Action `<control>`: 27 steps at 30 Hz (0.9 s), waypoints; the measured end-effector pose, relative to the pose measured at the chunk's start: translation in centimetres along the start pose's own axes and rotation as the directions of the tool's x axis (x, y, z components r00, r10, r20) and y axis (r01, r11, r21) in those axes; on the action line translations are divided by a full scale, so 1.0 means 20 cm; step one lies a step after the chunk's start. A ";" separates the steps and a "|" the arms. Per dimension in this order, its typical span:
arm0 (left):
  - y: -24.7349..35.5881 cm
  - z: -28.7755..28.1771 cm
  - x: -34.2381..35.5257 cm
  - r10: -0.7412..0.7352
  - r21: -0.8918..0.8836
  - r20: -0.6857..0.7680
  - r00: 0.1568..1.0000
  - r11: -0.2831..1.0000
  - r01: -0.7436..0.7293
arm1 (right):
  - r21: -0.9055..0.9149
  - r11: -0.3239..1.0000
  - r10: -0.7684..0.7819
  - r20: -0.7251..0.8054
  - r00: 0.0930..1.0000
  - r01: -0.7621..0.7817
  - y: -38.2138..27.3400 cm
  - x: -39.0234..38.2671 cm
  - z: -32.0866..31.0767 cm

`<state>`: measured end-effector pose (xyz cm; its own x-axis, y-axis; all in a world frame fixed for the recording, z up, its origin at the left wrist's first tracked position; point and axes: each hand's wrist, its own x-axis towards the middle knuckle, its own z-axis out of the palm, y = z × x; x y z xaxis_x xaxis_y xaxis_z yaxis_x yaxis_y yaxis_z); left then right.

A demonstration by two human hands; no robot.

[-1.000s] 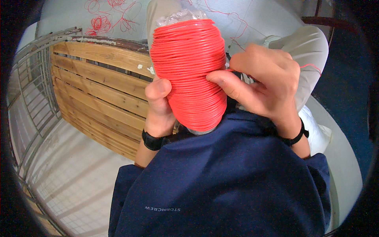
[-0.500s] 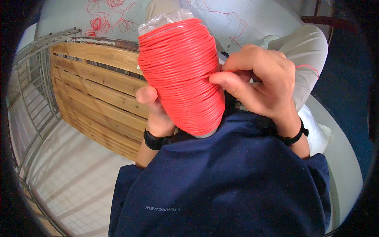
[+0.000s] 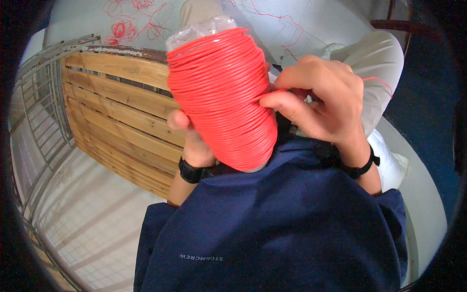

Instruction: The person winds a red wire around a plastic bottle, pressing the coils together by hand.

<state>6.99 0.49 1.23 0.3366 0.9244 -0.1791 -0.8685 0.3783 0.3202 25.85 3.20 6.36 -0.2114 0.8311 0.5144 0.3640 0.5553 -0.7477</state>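
Note:
A thick bundle of red cord (image 3: 221,97) is wound tightly round a core wrapped in clear plastic (image 3: 202,31), tilted with its top toward the upper left. My left hand (image 3: 192,138) grips it from behind and the left; the thumb shows at its edge and the other fingers are mostly hidden. At the bundle's right side, my right hand (image 3: 321,95) pinches the red cord between thumb and forefinger, close to the windings. A loose length of cord (image 3: 382,81) trails out past that hand over my right knee.
Left of me stands a slatted wooden bench (image 3: 116,107) beside a metal rack (image 3: 41,112). Tangled red cord (image 3: 121,31) lies on the pale floor ahead, and one loose strand (image 3: 287,19) runs farther right. A white bag (image 3: 389,163) sits by my right hip.
The bundle has tipped and shifted slightly, its top a little lower and left. The cord at my right thumb now stands slightly off the windings. My hands have barely moved.

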 end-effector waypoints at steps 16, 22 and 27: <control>-0.04 0.05 0.02 0.042 0.020 -0.100 0.994 0.999 -0.040 | 0.130 0.976 0.161 0.120 0.980 -0.177 -0.01 -0.01 -0.02; 0.03 -0.10 0.04 -0.110 0.191 -0.044 0.993 0.975 0.117 | 0.144 0.985 0.083 0.095 0.992 -0.096 0.03 -0.02 0.00; 0.11 -0.15 -0.04 -0.141 0.085 -0.009 0.990 0.986 0.141 | 0.101 0.987 0.116 0.121 0.986 -0.128 0.01 -0.02 -0.01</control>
<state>3.74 0.33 -0.71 0.4520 0.8615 -0.2312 -0.7783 0.5075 0.3696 26.29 2.99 6.03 -0.2759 0.8872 0.3699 0.2946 0.4443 -0.8460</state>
